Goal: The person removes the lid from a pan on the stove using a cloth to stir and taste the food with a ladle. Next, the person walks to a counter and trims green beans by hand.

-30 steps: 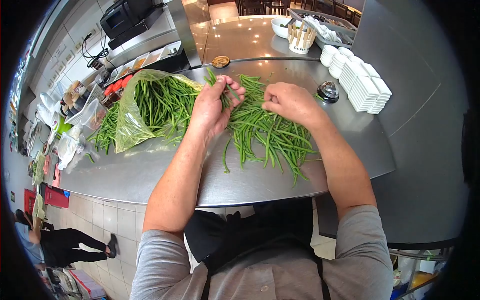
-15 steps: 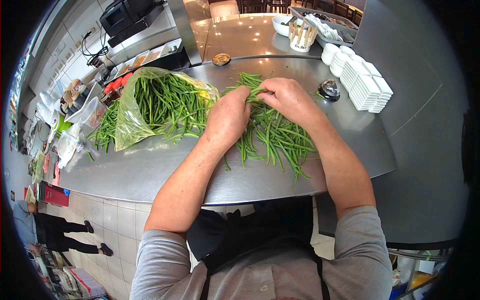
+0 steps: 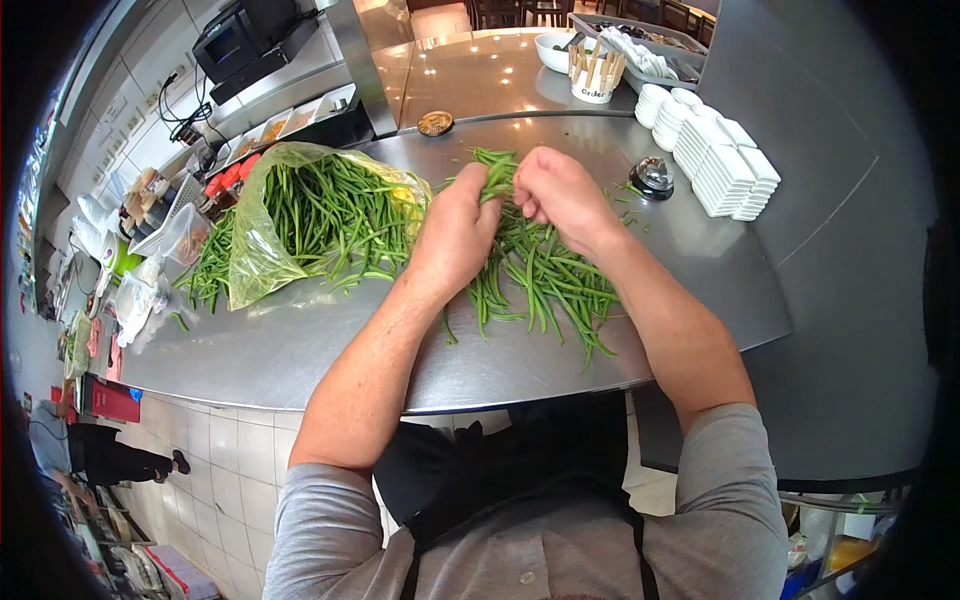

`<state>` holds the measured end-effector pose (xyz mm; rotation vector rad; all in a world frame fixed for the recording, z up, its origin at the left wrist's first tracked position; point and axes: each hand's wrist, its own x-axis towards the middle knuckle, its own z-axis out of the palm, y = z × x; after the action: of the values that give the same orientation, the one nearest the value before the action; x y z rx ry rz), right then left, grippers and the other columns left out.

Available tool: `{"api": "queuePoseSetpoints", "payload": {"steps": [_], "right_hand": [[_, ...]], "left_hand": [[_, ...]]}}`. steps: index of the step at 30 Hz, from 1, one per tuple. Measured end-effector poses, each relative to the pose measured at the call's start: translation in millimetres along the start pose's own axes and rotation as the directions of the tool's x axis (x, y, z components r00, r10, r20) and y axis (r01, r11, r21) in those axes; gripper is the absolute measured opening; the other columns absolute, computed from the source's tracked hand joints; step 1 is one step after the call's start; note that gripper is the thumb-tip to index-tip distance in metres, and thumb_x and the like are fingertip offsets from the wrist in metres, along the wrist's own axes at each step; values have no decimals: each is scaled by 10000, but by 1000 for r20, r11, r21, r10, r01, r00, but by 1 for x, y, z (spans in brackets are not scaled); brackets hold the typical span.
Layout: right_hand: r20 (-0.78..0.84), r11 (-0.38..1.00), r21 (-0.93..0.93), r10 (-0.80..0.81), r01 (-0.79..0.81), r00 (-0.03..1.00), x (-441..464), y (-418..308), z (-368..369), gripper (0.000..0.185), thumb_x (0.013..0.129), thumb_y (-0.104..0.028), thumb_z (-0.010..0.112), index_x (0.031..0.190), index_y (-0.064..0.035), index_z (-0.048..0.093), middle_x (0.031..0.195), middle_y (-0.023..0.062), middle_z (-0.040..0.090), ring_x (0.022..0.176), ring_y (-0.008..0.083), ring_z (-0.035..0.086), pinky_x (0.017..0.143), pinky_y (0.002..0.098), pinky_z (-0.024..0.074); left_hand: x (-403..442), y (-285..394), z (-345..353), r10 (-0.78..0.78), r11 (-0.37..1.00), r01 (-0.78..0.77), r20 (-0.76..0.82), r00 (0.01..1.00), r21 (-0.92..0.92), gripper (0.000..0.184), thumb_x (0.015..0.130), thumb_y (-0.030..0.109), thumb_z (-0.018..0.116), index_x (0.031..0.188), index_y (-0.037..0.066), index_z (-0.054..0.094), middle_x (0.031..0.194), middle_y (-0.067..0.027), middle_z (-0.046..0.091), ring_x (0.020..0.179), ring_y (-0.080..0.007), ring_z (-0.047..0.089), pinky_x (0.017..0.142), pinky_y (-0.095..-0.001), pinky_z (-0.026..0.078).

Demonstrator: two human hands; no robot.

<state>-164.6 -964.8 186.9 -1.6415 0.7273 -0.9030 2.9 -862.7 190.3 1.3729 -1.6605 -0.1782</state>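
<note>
My left hand (image 3: pixel 462 222) is closed on some green beans, whose ends show by its thumb. Close on its right, my right hand (image 3: pixel 562 200) has its fingers curled together; what they pinch, if anything, is too small to make out. Both hands are over a loose pile of green beans (image 3: pixel 550 285) on the metal counter (image 3: pixel 250 355). To the left lies an open yellowish plastic bag (image 3: pixel 262 262) full of green beans, some of them spilling out at its sides.
A call bell (image 3: pixel 652 178) and stacked white dishes (image 3: pixel 722 165) stand at the right. A small round brown object (image 3: pixel 435 123) sits at the back edge. Behind are an "Order" cup (image 3: pixel 594 85) and a white bowl (image 3: pixel 556 50). A person (image 3: pixel 100 455) is at the far left.
Both hands have come closer together since the first frame. Over the last half second my right hand has drawn slightly away from the beans in my left. The other person has moved.
</note>
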Motion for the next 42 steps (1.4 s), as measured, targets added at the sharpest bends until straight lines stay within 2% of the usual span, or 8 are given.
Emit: {"api": "queuePoseSetpoints", "payload": {"steps": [2,5,20,24,30,36,40,42], "right_hand": [[103,852,486,166,-195,981,0,-2,-8,123,985,-135,653,1020,-20,630,942,24,696,770,134,636,652,335,524],[116,998,-56,11,-5,993,-7,-12,-17,284,1024,-125,641,1287,-19,643,1050,31,706,810,101,632,721,276,535],[188,977,-212,37,4,982,-6,-16,-10,163,1005,-141,613,1085,-15,678,911,13,690,753,83,607,653,256,496],[209,957,276,29,-87,977,4,-11,-23,164,1008,-191,637,1043,-34,669,879,-4,669,734,68,599,592,258,462],[188,637,-721,-198,272,962,0,3,-19,229,911,-259,780,883,-42,716,888,120,699,818,256,701,726,403,547],[103,506,-847,-150,165,983,-3,15,-10,131,863,-164,718,866,-35,741,910,187,735,861,372,736,797,483,574],[69,697,-694,-187,182,980,-14,-22,-13,125,865,-140,703,887,-18,723,883,189,729,842,357,734,783,459,574],[88,739,-631,-232,234,969,-16,-30,-12,147,877,-129,708,922,11,699,856,148,707,775,245,683,748,394,555]], "left_hand": [[4,-2,0,-123,953,115,-10,992,-281,148,1086,180,600,1121,36,586,842,-134,646,740,-267,644,665,-406,512],[7,-6,-7,-389,546,387,184,903,-743,146,1140,248,549,1157,104,556,767,14,484,596,-83,434,537,-269,371],[10,-3,-10,-398,169,367,277,874,-915,164,1148,246,528,1184,87,549,779,-4,497,607,-109,444,560,-282,398],[11,-20,-12,-308,-91,411,418,855,-907,165,1155,248,513,1179,90,552,791,-16,538,616,-119,476,576,-288,445],[23,-27,-23,-533,84,337,243,810,-938,205,1174,222,422,1154,55,538,951,-107,663,955,-289,727,811,-423,658],[16,-37,-13,-535,180,439,288,795,-880,165,1151,213,487,1173,62,548,1012,-122,678,1029,-302,710,868,-417,623],[5,-10,-9,-151,970,164,83,985,-182,181,1082,166,617,1227,57,617,1051,-95,696,1032,-268,676,928,-387,551],[3,-17,2,-55,987,68,98,994,-142,229,1011,90,667,1232,30,654,1095,-151,705,1062,-317,673,972,-407,517]]}}
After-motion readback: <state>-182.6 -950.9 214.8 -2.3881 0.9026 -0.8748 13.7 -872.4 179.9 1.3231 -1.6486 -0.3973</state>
